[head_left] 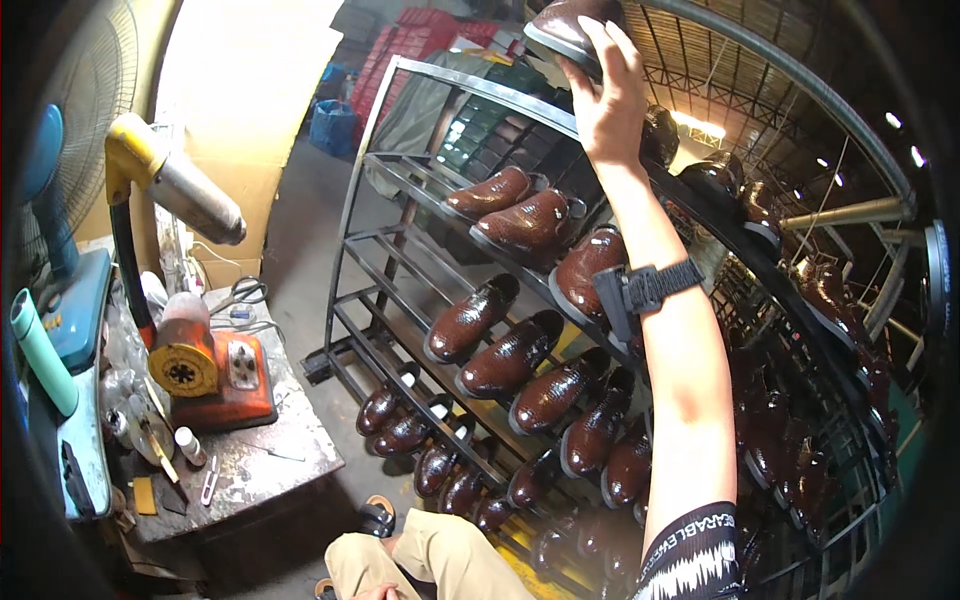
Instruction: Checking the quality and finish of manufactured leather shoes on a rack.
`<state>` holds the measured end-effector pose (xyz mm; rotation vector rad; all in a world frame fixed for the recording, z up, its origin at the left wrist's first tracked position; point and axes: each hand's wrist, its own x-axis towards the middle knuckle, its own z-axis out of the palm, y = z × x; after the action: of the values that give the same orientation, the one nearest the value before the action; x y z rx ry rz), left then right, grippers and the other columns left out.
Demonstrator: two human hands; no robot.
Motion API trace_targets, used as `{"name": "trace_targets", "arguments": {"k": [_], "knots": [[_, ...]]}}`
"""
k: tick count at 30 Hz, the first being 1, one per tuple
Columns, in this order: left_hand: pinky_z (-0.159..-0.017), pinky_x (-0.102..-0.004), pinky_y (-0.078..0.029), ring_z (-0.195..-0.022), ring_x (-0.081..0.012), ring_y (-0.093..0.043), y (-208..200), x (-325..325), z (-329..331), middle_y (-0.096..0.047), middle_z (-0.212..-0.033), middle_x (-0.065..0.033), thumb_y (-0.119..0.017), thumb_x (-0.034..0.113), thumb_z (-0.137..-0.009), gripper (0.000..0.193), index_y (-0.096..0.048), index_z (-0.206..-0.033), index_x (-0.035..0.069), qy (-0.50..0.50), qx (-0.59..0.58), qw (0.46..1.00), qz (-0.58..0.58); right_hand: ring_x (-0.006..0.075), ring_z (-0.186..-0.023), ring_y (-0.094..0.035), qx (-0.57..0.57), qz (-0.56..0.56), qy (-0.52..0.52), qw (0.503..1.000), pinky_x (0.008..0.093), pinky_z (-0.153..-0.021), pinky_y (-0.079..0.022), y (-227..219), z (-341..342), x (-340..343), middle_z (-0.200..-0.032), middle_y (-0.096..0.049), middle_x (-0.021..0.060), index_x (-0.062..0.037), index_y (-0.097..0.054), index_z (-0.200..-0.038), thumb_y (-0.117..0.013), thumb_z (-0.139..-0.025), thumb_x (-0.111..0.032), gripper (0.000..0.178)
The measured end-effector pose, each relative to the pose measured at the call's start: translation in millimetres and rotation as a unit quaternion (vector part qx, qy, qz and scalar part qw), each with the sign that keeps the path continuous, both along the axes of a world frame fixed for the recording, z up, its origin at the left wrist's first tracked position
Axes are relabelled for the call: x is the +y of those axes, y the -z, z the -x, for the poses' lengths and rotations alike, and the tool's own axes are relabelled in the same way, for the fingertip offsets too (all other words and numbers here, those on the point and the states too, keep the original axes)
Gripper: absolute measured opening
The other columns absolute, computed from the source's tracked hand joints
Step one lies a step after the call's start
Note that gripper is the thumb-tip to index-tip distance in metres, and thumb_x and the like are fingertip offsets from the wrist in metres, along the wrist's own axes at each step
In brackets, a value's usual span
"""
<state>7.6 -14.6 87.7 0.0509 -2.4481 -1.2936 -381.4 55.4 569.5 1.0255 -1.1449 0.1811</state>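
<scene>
My right hand (612,100) is raised high at the top of the view, its thumb and fingers closed on a dark brown shoe (565,28) with a grey sole. The frame's upper edge cuts off part of that shoe. Below the raised arm, glossy brown shoes (530,222) stand in rows on a metal rack (375,160). A strap with a black device (640,290) circles my right wrist. Only a sliver of my left hand (378,592) shows at the lower edge, by my lap; its fingers are mostly hidden.
On the left, a worn worktable (300,445) carries a red-based machine (225,375), a yellow-handled heat gun (170,175), scissors (250,290) and a small white bottle (190,447). A blue fan (45,150) stands beyond. More shoes (825,290) fill a rack at right.
</scene>
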Motion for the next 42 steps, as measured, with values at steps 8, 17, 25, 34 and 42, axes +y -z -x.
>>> {"name": "trace_targets", "arguments": {"k": [8, 17, 25, 34, 42], "knots": [[-0.086, -0.0422, -0.041, -0.095, -0.0369, -0.053, 16, 2, 18, -0.059, -0.094, -0.0196, -0.054, 0.004, -0.075, 0.017, -0.06, -0.09, 0.0, 0.005, 0.05, 0.998, -0.046, 0.0313, -0.107, -0.051, -0.374, -0.098, 0.34, 0.857, 0.0375, -0.093, -0.039, -31, 85, -16, -0.118, -0.05, 0.0177, -0.0179, -0.052, -0.117, -0.061, -0.073, -0.03, 0.047], [-0.069, -0.0345, -0.046, -0.07, -0.0286, -0.056, 29, 3, 9, -0.058, -0.077, -0.0146, -0.047, -0.001, -0.08, 0.014, -0.057, -0.09, -0.001, 0.02, -0.009, 0.99, -0.14, 0.0347, -0.113, -0.044, -0.185, -0.018, 0.414, 0.891, 0.045, -0.093, -0.036, 2, 14, 42, -0.127, -0.044, 0.0161, -0.019, -0.046, -0.123, -0.065, -0.066, -0.045, 0.066], [-0.075, -0.0373, -0.044, -0.077, -0.0309, -0.056, 10, 4, 9, -0.059, -0.083, -0.0163, -0.049, 0.005, -0.082, 0.016, -0.057, -0.093, -0.003, 0.033, 0.004, 0.993, -0.111, 0.0348, -0.101, -0.051, -0.201, 0.04, 0.363, 0.909, 0.0434, -0.086, -0.041, -1, 31, 85, -0.11, -0.052, 0.0152, -0.0254, -0.045, -0.116, -0.068, -0.07, -0.026, 0.051], [-0.07, -0.0349, -0.047, -0.073, -0.0281, -0.058, -9, 19, 11, -0.062, -0.083, -0.0147, -0.047, 0.016, -0.087, 0.022, -0.058, -0.096, -0.001, 0.045, -0.091, 0.985, -0.141, 0.0345, -0.094, -0.052, 0.103, 0.106, 0.107, 0.983, 0.039, -0.078, -0.046, 33, -60, 105, -0.107, -0.051, 0.0187, -0.0055, -0.051, -0.109, -0.063, -0.076, -0.01, 0.035], [-0.047, -0.0251, -0.046, -0.049, -0.0125, -0.056, 22, 14, 17, -0.059, -0.062, -0.0053, -0.044, 0.016, -0.09, 0.022, -0.059, -0.083, 0.001, -0.063, -0.244, 0.896, -0.365, 0.0204, -0.101, -0.05, -0.319, 0.146, -0.343, 0.872, 0.0332, -0.088, -0.043, 169, -179, 105, -0.117, -0.047, 0.0116, -0.0021, -0.037, -0.12, -0.059, -0.081, -0.011, 0.046]]}}
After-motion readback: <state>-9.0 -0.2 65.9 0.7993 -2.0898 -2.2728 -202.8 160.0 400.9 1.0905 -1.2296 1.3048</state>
